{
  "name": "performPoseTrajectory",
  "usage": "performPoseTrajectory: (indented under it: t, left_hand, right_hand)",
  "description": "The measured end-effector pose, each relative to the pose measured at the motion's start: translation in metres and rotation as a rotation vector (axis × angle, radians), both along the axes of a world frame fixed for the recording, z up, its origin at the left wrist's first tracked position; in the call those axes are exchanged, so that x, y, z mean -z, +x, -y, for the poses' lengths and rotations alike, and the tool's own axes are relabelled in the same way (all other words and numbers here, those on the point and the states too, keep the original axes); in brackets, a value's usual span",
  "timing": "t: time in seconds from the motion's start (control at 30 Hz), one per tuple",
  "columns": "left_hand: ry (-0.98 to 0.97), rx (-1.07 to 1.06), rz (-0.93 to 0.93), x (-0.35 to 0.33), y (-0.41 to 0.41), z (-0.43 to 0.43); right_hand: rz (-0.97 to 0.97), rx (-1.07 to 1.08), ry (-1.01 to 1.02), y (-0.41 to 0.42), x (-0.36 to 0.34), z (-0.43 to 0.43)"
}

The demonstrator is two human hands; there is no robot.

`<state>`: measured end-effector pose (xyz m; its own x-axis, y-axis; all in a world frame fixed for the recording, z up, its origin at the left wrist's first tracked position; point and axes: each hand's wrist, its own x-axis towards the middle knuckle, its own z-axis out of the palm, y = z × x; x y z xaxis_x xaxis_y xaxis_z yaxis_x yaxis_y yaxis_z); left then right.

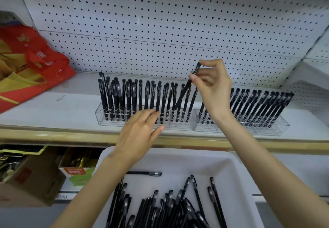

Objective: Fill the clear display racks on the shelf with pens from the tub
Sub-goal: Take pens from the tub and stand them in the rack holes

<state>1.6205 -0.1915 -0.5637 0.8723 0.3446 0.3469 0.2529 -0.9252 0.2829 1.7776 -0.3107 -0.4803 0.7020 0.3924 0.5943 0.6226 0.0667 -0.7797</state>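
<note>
Two clear display racks stand side by side on the white shelf: the left rack (pixel 114 121) and the right rack (pixel 267 129), both holding several upright black pens. My right hand (pixel 211 87) pinches the top of a black pen (pixel 185 88) that leans over the left rack's right end, tip down among the standing pens. My left hand (pixel 137 135) reaches out with straight fingers, its fingertips touching the left rack's front by the pens. Below, a white tub (pixel 238 172) holds several loose black pens (pixel 169 208).
A red and gold bag (pixel 30 67) lies on the shelf at the left. White pegboard (pixel 160 22) backs the shelf. A wood-coloured shelf edge (pixel 53 135) runs across. Cardboard boxes (pixel 35 177) sit on the lower left, under the shelf.
</note>
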Motion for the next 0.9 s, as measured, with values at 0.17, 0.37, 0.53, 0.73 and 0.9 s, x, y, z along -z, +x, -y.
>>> performPoseTrajectory:
  t: [0.17, 0.37, 0.53, 0.73, 0.9]
  left_hand:
    - [0.077, -0.002, -0.136, 0.01, 0.005, -0.001]
    - [0.14, 0.001, -0.151, 0.013, 0.007, -0.004]
    - [0.121, 0.0, -0.173, 0.01, 0.011, -0.004]
    - [0.147, -0.006, -0.143, 0.014, 0.011, -0.006]
    - [0.144, -0.003, -0.118, 0.014, 0.011, -0.006]
  right_hand:
    - [0.13, 0.056, -0.081, 0.004, 0.021, -0.014]
    - [0.186, 0.078, -0.135, 0.007, 0.033, -0.021]
    - [0.165, 0.052, -0.13, 0.01, 0.032, -0.027]
    - [0.175, 0.008, -0.175, 0.008, 0.038, -0.026]
    - [0.443, 0.1, -0.341, 0.007, 0.06, -0.027]
